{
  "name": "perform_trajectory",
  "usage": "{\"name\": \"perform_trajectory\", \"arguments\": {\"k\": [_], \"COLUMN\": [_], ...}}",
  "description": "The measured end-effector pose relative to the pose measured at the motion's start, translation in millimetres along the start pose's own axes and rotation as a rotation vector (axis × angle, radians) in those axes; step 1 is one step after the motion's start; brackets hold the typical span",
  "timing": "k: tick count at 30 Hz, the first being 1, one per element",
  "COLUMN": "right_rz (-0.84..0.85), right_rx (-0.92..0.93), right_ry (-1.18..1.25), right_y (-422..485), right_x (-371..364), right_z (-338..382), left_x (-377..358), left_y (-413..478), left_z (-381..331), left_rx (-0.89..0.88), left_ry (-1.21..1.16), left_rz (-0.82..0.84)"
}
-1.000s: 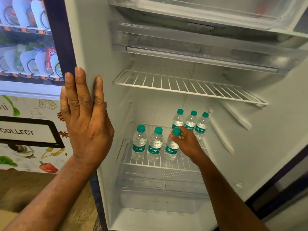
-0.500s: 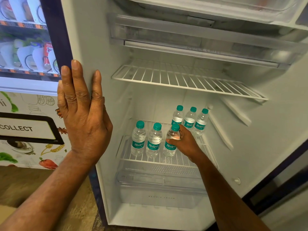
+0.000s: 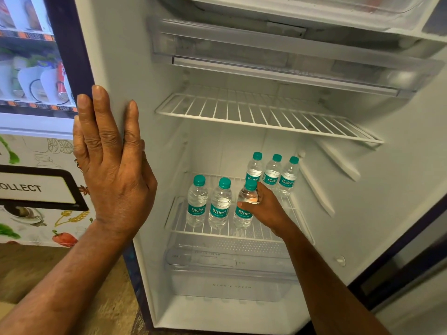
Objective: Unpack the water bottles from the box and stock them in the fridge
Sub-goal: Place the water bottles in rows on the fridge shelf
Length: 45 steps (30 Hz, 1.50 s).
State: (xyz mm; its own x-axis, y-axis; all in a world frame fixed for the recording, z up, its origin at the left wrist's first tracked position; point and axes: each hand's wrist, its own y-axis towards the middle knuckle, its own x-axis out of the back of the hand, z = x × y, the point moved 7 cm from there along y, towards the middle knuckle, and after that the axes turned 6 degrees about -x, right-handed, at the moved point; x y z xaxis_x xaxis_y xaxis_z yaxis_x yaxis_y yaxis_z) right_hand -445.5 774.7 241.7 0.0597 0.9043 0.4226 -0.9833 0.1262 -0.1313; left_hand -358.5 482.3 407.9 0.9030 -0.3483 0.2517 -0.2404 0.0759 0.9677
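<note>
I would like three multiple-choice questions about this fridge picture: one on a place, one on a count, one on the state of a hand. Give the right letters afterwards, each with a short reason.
1. Where do the water bottles stand?
A. on the upper wire shelf
B. in the clear drawer
C. on the lower wire shelf

2. How many bottles are in the fridge?
A. four
B. six
C. nine

3. What does the right hand do?
A. grips the right-most front bottle
B. lies flat on the fridge's side
C. hangs empty

1 C: all bottles stand on the lower wire shelf; the upper wire shelf and the clear drawer show none.
2 B: three stand in front, three behind at the right.
3 A: its fingers curl round that bottle; the left hand is the flat one.
</note>
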Motion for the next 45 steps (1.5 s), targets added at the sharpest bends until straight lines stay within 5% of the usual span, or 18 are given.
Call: {"name": "perform_trajectory", "arguments": {"k": [10,17,26,45], "right_rz": [0.040,-0.350,-0.433,-0.285], "right_rx": [0.011,0.090,0.194,0.095], "right_ry": [0.117,0.305,0.010,-0.317], "right_y": [0,22,89,140], "right_x": [7,59,51,28], "right_z": [-4,10,29,13], "left_x": [1,1,1,-5], "left_y": [0,0,-2,-5], "left_z": [-1,-2,-2,1], "left_rx": [-0.010,-0.018,-0.054,-0.047], "left_ry": [0.008,0.009,0.017,0.007], "left_rz": [-0.006,-0.012,-0.045,0.007]}}
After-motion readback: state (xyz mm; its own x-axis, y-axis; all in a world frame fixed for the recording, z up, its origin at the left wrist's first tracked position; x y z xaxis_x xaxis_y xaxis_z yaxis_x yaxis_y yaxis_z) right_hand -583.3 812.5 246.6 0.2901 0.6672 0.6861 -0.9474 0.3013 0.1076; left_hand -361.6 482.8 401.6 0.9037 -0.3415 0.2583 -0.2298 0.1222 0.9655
